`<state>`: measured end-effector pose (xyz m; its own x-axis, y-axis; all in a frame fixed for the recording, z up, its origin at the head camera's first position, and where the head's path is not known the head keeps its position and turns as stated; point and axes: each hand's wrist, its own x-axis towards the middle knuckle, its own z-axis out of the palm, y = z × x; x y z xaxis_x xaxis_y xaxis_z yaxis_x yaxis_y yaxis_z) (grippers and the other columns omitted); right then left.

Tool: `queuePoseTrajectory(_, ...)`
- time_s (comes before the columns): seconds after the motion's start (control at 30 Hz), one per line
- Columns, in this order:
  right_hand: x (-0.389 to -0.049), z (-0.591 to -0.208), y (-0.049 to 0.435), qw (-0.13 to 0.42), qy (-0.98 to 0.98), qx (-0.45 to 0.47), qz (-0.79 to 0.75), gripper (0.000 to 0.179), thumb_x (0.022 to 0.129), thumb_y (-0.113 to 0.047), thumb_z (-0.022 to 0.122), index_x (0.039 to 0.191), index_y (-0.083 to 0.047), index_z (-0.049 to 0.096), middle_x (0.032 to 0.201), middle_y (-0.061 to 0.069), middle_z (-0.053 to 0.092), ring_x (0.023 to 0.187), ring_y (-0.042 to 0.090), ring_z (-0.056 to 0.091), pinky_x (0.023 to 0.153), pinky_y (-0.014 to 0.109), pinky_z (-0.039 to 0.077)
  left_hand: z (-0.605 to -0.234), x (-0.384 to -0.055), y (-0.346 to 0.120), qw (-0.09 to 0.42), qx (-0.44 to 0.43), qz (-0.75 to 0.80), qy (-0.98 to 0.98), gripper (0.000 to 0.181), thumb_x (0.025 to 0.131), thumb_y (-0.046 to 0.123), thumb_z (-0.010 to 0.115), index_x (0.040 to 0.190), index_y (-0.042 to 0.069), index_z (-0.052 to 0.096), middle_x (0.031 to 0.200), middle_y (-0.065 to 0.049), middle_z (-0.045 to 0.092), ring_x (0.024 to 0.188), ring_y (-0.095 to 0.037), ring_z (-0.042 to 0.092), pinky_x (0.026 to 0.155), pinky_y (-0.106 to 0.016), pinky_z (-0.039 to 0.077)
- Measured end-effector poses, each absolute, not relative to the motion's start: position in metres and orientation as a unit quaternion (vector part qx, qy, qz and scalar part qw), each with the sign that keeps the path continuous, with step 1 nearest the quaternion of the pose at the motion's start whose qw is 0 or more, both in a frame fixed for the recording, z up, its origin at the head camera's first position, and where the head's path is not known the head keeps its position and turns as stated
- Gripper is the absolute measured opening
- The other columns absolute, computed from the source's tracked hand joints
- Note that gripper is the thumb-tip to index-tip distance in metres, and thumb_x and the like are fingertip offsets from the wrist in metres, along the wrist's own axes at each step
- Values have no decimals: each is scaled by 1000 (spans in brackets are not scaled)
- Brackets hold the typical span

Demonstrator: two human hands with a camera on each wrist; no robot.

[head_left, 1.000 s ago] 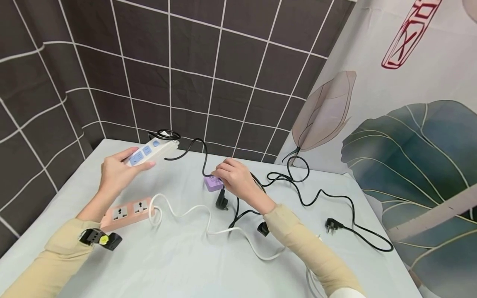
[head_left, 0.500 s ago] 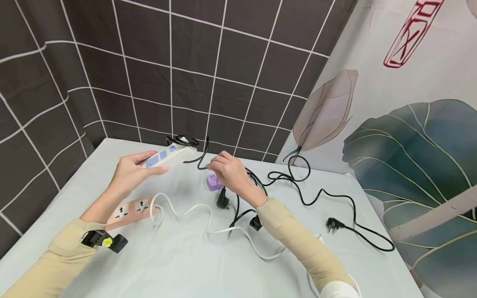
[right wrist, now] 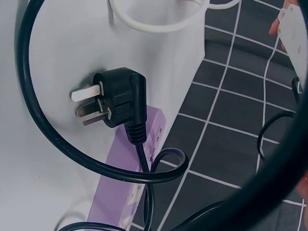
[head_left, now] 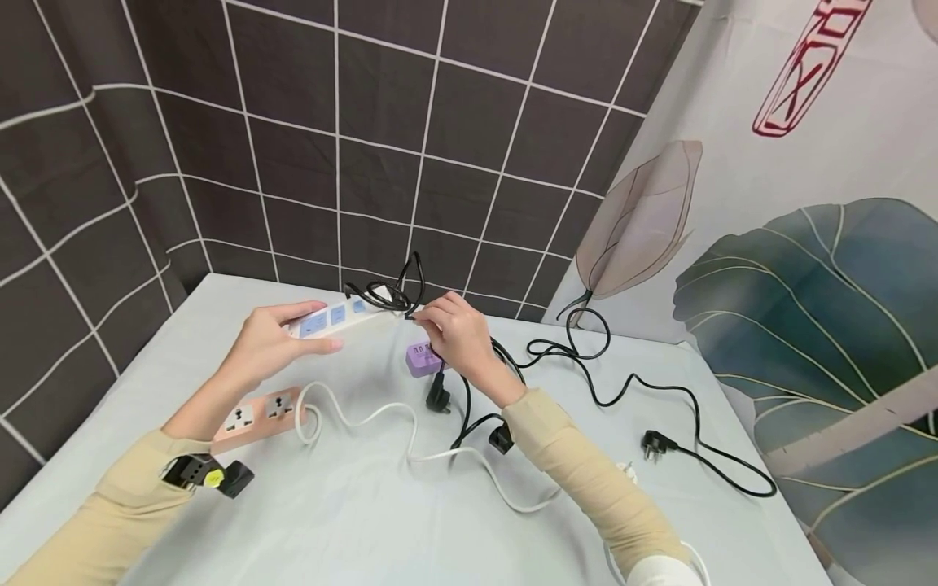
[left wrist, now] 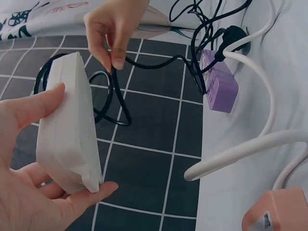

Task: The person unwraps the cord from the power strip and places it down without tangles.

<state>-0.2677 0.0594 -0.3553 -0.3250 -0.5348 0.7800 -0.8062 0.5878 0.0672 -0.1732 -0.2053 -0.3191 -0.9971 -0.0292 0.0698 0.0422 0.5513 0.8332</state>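
Note:
My left hand [head_left: 267, 342] grips a white power strip [head_left: 337, 316] with blue sockets by its near end, raised off the table. Black cord [head_left: 416, 268] lies in loops about the strip's far end. My right hand [head_left: 465, 338] pinches this cord close to that end, as the left wrist view shows with the cord [left wrist: 159, 66] running on past the fingers. Below the right hand sits a purple power strip [head_left: 422, 358], partly hidden. Beside it lies a black three-pin plug [right wrist: 120, 96], its pins bare.
A pink power strip [head_left: 252, 419] lies below my left forearm, with a white cord [head_left: 412, 423] winding right from it. Another black plug [head_left: 657, 442] and its tangled cord [head_left: 608, 399] lie on the right of the table [head_left: 381, 521]. A dark tiled backdrop [head_left: 381, 163] stands behind.
My left hand has carried the white power strip rightward, nearer the right hand. The black cord between them has gone from a long stretch to bunched loops. My right hand has shifted slightly upward.

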Motion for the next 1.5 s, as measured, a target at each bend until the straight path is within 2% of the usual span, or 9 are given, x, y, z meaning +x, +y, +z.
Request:
queuePoseTrajectory(0.17,-267,-353,59,406,-800,396,197,5,83,-13,72,81,-14,76,80,-3,73,78,13,62,64,22,52,-319,-174,-208,21,-18,-445,-895,76,75,42,79,137,7,53,135,-15,58,102,-22,54,77,-21,42)
queuePoseTrajectory(0.33,-268,-352,60,403,-806,378,215,5,84,-14,72,81,-14,77,81,-4,73,76,12,61,55,23,48,-319,-177,-211,6,-49,-413,-909,77,73,41,81,136,6,54,129,-18,61,100,-24,58,79,-27,42)
queuePoseTrajectory(0.53,-268,-349,63,403,-811,361,224,5,83,-11,73,84,-14,77,82,-4,74,76,12,62,55,23,48,-319,-180,-218,-9,-73,-385,-920,79,72,40,82,136,5,53,126,-22,62,104,-29,61,79,-30,44)
queuePoseTrajectory(0.77,-268,-344,68,407,-811,346,238,6,83,-10,72,86,-13,77,83,-3,74,75,13,61,59,23,47,-325,-187,-231,7,-90,-358,-929,80,68,37,85,131,-2,56,120,-24,65,102,-29,62,75,-29,45)
queuePoseTrajectory(1.2,-273,-340,83,411,-816,334,233,9,84,-9,70,87,-15,77,83,-5,74,75,12,59,55,22,44,-350,-207,-287,29,-29,-272,-961,83,62,38,87,125,-7,58,104,-29,67,85,-32,62,60,-26,39)
queuePoseTrajectory(1.37,-274,-339,92,412,-815,337,227,10,83,-7,70,88,-14,76,85,-5,74,78,14,61,60,24,47,-361,-208,-306,45,15,-265,-963,79,66,37,84,125,-8,57,107,-34,63,90,-39,60,60,-27,37)
queuePoseTrajectory(1.5,-273,-338,101,417,-814,337,224,8,83,-7,71,88,-12,75,84,-2,73,78,16,61,59,25,46,-369,-206,-313,51,57,-274,-959,80,68,36,83,128,-9,54,112,-36,60,98,-46,54,64,-33,37)
